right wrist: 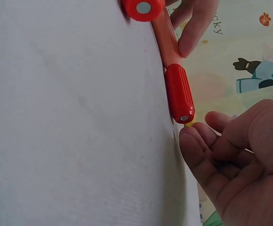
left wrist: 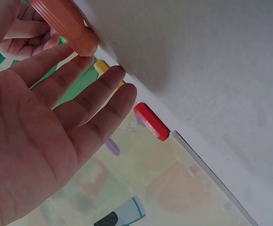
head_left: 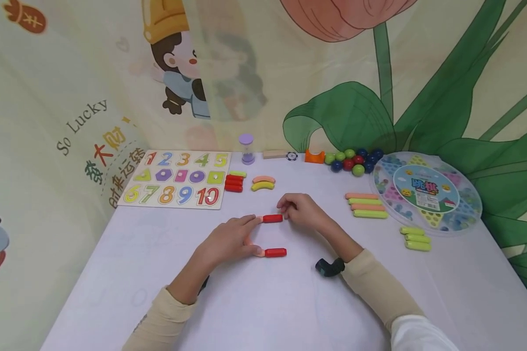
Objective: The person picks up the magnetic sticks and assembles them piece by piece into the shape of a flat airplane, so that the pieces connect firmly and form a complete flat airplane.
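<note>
A salmon curved piece [head_left: 248,241] lies on the white table with a red stick at each end, an upper red stick [head_left: 273,218] and a lower red stick [head_left: 275,252], making a sideways U. My left hand [head_left: 226,241] holds the curved piece at its two ends between thumb and forefinger; the other fingers [left wrist: 96,101] stretch out straight in the left wrist view. Close by the free tip of the upper red stick [right wrist: 179,92], my right hand [head_left: 305,213] has loosely bent fingers and nothing in them.
Behind lie a number board [head_left: 171,179], short red sticks [head_left: 234,183], curved pieces [head_left: 263,185], an hourglass [head_left: 247,149] and several balls [head_left: 348,164]. To the right are long sticks [head_left: 366,205], green sticks [head_left: 417,239] and a round game box [head_left: 465,195].
</note>
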### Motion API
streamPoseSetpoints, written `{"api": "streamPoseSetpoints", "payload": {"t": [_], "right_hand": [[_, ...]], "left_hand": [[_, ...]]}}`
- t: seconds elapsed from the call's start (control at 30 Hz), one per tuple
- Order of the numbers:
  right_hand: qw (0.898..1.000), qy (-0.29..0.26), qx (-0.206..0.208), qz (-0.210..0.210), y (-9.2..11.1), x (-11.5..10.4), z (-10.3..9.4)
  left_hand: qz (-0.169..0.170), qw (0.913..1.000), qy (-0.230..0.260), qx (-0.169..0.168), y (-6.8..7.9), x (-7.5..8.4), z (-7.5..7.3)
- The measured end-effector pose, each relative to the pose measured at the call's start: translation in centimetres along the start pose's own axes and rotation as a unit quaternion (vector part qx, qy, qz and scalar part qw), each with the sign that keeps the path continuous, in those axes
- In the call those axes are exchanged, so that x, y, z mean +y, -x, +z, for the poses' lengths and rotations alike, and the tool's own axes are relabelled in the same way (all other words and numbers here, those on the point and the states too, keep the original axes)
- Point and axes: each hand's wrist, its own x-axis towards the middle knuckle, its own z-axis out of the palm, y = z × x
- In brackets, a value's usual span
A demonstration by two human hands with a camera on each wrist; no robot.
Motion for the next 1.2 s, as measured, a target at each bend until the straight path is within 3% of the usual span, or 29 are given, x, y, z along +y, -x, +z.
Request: {"api": "streamPoseSetpoints", "payload": {"t": [0.3,0.53,0.63,0.77,0.9,1.03,1.2], "right_hand": [[0.999,0.016,0.029,0.015,-1.2,0.9,-0.7],[0.991,0.068,0.109,0.033,-1.7,1.4,-5.0],[0.977,0.118,0.177,0.028,-1.9,2.4,-7.6],[0.947,0.204,0.244,0.042,-2.0,4.5,-10.5],[0.941,0.253,0.209,0.082,-2.0,6.2,-12.1],[0.945,0.260,0.166,0.107,-2.1,6.6,-12.2],[0.955,0.238,0.148,0.096,-2.2,6.0,-11.0]], "left_hand": [[0.000,1.0000,0.002,-0.005,-0.3,0.0,0.0],[-0.014,0.9997,0.014,-0.017,-0.1,-0.2,0.0],[-0.012,0.9995,0.022,-0.019,-0.1,-0.2,0.1],[-0.005,0.9997,0.020,-0.012,-0.1,-0.4,0.2],[0.000,0.9998,0.016,-0.011,0.0,-0.4,0.3],[0.007,0.9999,0.012,-0.010,0.1,-0.2,0.3],[0.000,0.9999,0.009,-0.010,0.1,-0.1,0.0]]}}
